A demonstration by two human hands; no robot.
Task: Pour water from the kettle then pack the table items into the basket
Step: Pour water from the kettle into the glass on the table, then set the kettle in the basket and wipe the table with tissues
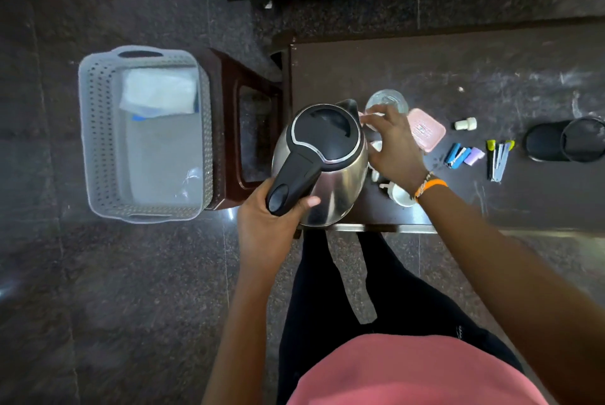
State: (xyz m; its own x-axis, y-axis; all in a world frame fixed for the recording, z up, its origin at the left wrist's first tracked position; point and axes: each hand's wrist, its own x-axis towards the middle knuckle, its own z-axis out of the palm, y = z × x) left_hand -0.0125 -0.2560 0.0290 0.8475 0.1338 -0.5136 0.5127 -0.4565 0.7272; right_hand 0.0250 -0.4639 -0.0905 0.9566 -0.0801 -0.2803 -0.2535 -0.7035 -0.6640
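Kettle (322, 162) is held above the table's (491, 77) near-left corner, its handle gripped by the left hand (265, 224), spout aimed toward one o'clock at the glass (387, 102). The right hand (394, 146) is curled by the spout; whether anything is pinched cannot be told. Water could be spilled onto the hand or cups (401, 195) if the pour is rushed. At nine o'clock, the basket (98, 129) waits on the floor.

A single head-worn view looks almost straight down from above the table (491, 70), close over its near edge; the basket (98, 143) sits left of it.
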